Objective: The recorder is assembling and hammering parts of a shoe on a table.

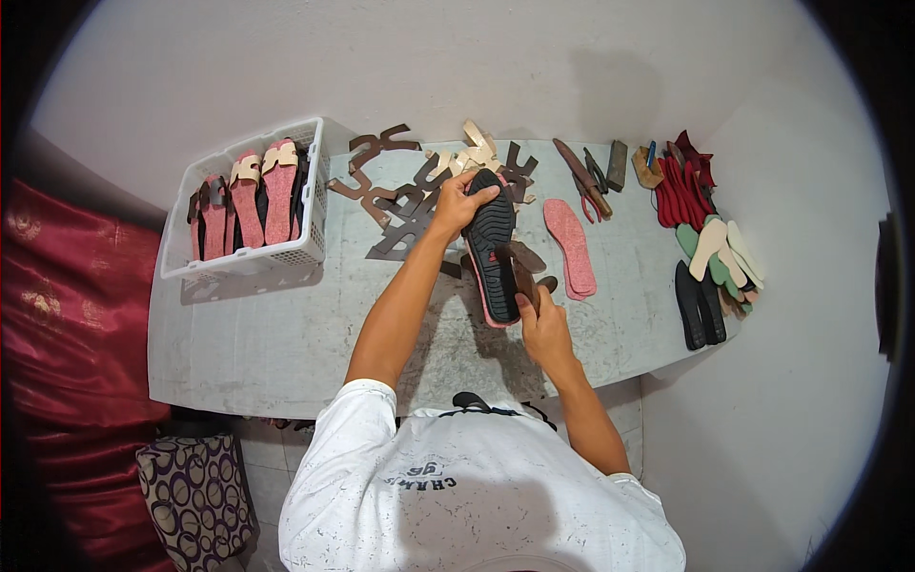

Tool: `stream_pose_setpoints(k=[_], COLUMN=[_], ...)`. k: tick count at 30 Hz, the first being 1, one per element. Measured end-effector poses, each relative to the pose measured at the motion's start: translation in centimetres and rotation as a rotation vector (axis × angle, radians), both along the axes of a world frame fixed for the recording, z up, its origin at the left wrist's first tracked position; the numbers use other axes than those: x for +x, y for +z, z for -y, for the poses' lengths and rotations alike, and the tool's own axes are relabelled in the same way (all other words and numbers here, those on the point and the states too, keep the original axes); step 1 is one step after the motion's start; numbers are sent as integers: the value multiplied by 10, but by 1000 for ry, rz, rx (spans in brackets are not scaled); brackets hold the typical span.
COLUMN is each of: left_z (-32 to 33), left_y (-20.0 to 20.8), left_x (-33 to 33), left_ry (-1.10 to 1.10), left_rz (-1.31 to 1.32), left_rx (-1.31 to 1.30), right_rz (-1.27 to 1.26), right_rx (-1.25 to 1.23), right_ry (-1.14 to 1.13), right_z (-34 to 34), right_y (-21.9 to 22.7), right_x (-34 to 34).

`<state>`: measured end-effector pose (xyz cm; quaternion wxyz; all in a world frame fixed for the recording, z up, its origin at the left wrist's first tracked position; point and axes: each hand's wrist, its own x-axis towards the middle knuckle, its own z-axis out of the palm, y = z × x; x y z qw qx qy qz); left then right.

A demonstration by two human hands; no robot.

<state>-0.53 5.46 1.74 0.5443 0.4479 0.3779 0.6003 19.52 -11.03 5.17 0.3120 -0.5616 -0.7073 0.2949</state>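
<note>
Black ridged shoe sole (488, 224), pink insole (488, 313) behind, held above the bench (276, 343). The left hand (459, 202) has its grip clamped on the far end; the right hand (545, 329) is closed round a brown tool (525, 276) beside it. Seemingly edge work; the next stroke calls for steadiness.

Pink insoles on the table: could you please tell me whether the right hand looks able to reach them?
Probably yes: the pink insoles lie uncovered near the right hand, and nothing seems to block the way, though its tool may need setting down first.

Forearms (405, 297) forward, left hand (458, 202) farther out than right hand (544, 331), both curled
</note>
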Motion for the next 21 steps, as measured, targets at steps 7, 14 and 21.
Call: stream_pose_setpoints(k=[7,14,21], left_z=[-1,1,8], left_y=[6,-1,-1], left_x=[4,2,2], left_ry=[10,46,59], left_rz=[43,47,92], left_rx=[26,29,21], right_rz=[-156,-490,-77], right_rx=[-52,376,-50], right_ry=[75,91,76], right_z=[-10,-1,-17], right_y=[52,42,33], right_x=[8,-22,0])
